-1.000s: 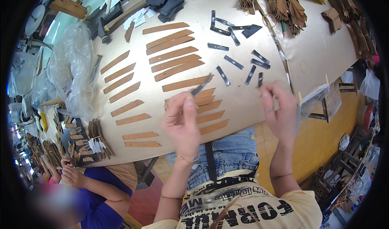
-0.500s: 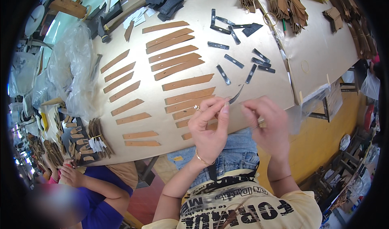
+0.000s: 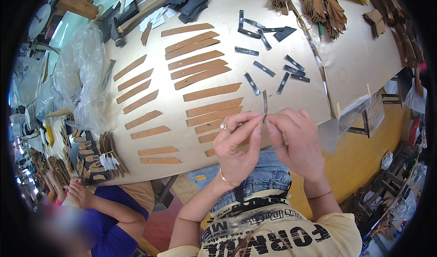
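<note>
Over the near edge of the table, my left hand [image 3: 237, 141] and my right hand [image 3: 295, 141] meet at the fingertips. A narrow dark strip [image 3: 265, 100] rises from between them, its lower end pinched by both thumbs and forefingers. It stands nearly upright, its edge turned toward the view. Just beyond it lie several short black strips with holes [image 3: 263, 68], scattered on the table. Left of my hands, tan leather strips [image 3: 212, 92] with angled ends lie in a column; the nearest are partly covered by my left hand.
A second column of tan strips [image 3: 138, 101] lies farther left. Clear plastic bags [image 3: 79, 75] and a hammer [image 3: 117, 36] flank it. Dark pieces [image 3: 193, 7] sit at the back, with brown strip bundles [image 3: 325, 9] farther right. At lower left, another person's hand [image 3: 81, 194] is by the table.
My right hand has come in to the left and its fingertips now close on the dark strip beside my left ones. The strip has swung from slanting to nearly upright.
</note>
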